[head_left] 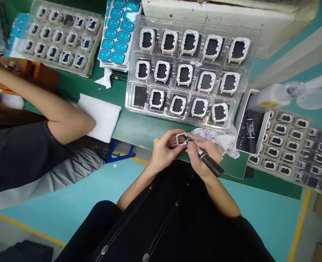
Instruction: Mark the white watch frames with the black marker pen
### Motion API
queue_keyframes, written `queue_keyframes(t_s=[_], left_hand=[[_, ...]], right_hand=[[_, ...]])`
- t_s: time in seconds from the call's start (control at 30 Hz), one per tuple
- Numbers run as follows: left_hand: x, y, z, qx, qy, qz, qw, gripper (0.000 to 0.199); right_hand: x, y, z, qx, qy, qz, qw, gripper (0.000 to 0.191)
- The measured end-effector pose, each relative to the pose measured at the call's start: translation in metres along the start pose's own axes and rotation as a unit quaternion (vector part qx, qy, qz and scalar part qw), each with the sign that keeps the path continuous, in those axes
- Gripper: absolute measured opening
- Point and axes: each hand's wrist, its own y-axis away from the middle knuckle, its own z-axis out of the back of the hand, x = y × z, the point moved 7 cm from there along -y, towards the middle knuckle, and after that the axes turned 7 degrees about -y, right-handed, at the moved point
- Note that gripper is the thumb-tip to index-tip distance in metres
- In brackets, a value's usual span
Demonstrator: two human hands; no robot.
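Note:
Between the fingers of my left hand [163,150] is a small white frame, shaped like a watch case [179,139]. My right hand [201,154] grips a black marker pen [208,162], its tip at the frame's right side; whether it touches cannot be made out. Just beyond my hands lies a clear plastic tray [129,97] with several similar white frames [177,105] in its pockets. One pocket at the tray's near left corner holds no frame. A crumpled white cloth [223,140] lies beside my right hand.
On the right stand an open box [241,143] with another marker [250,129], a clear bottle [270,96] and more frame trays [283,153]. Blue sticker sheets [114,34] and another tray [88,69] lie back left. A co-worker's arm [65,116] rests by white foam [103,116].

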Motion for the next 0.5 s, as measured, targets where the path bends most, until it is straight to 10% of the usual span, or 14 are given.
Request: queue_keyframes(t_s=[0.5], left_hand=[[-0.0006,0.002,-0.0007,0.006,-0.032,-0.025,0.999,0.043]], right_hand=[[0.0041,-0.0028,0.0005,-0.003,0.016,0.027,1.0,0.014]])
